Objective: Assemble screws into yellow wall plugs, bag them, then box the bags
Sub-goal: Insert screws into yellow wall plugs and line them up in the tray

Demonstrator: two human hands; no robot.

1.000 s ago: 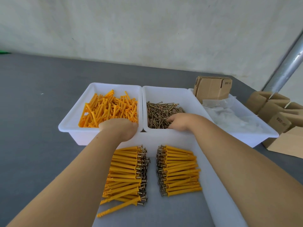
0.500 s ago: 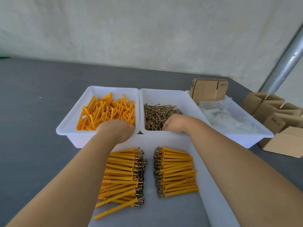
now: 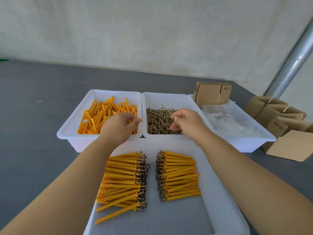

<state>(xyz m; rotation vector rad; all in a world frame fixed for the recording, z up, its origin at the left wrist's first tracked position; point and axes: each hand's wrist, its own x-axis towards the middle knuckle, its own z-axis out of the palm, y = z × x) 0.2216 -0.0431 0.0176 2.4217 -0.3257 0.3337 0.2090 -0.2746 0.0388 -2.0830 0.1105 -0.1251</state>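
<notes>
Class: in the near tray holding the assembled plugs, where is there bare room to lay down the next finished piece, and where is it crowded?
In the near tray, free patches are the lane between the left pile and right pile, the floor below the right pile, and the strip along its right wall. The plug bin and screw bin are crowded, with both hands in them.

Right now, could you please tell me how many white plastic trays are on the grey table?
4: the plug tray far left, the screw tray beside it, the bag tray far right, and the near tray holding the assembled plugs. None looks hidden.
</notes>
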